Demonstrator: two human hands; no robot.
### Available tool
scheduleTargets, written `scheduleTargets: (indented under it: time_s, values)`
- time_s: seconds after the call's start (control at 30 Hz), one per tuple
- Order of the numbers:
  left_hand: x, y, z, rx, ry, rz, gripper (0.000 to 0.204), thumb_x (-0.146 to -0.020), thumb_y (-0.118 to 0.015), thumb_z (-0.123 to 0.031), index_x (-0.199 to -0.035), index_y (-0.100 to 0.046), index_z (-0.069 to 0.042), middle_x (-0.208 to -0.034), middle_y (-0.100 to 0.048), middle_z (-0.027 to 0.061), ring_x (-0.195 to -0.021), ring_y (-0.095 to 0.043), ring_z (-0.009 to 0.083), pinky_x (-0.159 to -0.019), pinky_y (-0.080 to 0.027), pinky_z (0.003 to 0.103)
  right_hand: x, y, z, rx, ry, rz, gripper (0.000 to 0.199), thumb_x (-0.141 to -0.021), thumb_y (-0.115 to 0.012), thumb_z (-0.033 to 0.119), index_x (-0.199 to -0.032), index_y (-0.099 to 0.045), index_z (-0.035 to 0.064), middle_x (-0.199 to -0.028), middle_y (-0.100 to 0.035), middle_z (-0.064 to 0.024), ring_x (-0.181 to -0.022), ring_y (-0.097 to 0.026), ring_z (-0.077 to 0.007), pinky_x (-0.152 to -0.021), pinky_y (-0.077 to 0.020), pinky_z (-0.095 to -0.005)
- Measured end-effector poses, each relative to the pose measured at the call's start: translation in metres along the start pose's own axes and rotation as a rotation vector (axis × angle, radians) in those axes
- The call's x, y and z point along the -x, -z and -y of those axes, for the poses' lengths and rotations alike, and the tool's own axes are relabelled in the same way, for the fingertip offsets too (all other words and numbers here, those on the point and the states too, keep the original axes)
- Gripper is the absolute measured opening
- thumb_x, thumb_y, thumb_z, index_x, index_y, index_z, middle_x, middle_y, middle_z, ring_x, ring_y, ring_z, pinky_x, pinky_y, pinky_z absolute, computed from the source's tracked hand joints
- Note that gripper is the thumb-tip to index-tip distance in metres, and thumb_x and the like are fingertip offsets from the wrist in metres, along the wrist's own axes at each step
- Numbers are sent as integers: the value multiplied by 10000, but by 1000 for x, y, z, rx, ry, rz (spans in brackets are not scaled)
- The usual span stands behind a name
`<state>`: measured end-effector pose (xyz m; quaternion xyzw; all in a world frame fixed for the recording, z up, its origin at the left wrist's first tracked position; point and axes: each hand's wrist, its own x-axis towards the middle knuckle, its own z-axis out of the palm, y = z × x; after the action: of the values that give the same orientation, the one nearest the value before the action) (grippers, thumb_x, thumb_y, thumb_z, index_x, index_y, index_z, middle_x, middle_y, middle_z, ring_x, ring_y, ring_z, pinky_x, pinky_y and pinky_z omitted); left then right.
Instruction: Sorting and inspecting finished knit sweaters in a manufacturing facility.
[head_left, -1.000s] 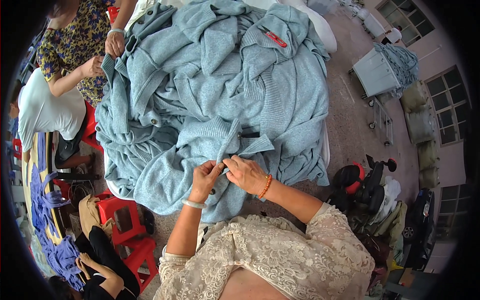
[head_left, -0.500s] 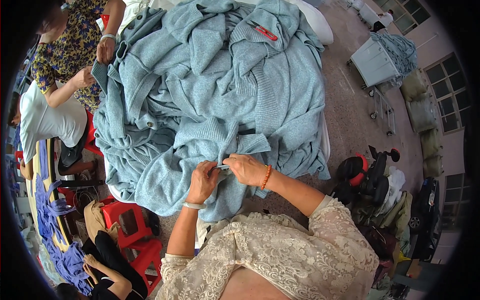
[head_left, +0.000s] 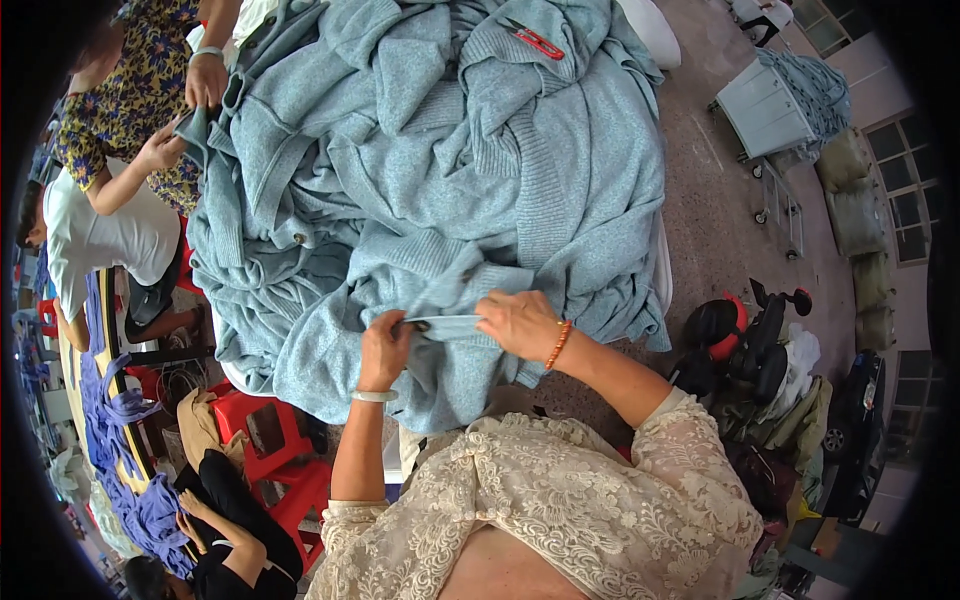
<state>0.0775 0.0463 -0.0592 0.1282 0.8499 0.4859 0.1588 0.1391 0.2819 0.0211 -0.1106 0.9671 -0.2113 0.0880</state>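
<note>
You wear a cream lace top [head_left: 590,500], patterned with flowers, its sleeves [head_left: 690,432] edged in plain bands. A pale bangle [head_left: 375,396] rings your left wrist [head_left: 374,384]; orange beads [head_left: 558,345] (small, rounded ones) circle your right wrist [head_left: 547,335].

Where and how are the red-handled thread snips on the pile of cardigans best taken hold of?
Probably pinch the red-handled thread snips across the handle, the right hand coming from the lower right: they lie on top of the blue-grey cardigans, handle toward that side, dark pointed blades facing upper left, away from the fingers.
</note>
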Motion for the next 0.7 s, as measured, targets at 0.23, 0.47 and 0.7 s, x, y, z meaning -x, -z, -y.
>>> scheduleTargets:
  time_s: [0.23,0.47,0.7]
  values:
    - [-39,-21,-73,-247,-369,-192,296,-724,-650,-93,-1013,-594,-59,-955,-596,118,-933,-518,321,-807,-403,408,7,13,-20,13,9,-62,79,-842,-496,113,-822,-550,58,-850,-534,-105,-653,-609,-313,-573,-489,-434]
    - [-76,-46,-48,47,-171,72,169,-748,-712,-148,-814,-661,-1,-640,-615,56,-523,-507,136,-484,-379,271,-4,8,-21,-135,113,-266,98,-766,-613,65,-864,-618,68,-795,-556,-83,-640,-600,-266,-531,-487,-353]
    - [-53,-34,-78,599,155,255,125,-843,-649,-118,-844,-686,1,-739,-567,-76,-655,-456,20,-554,-370,188,-15,7,-16,-175,73,-290,192,-752,-632,75,-916,-536,52,-821,-565,-104,-762,-603,-291,-638,-489,-380]
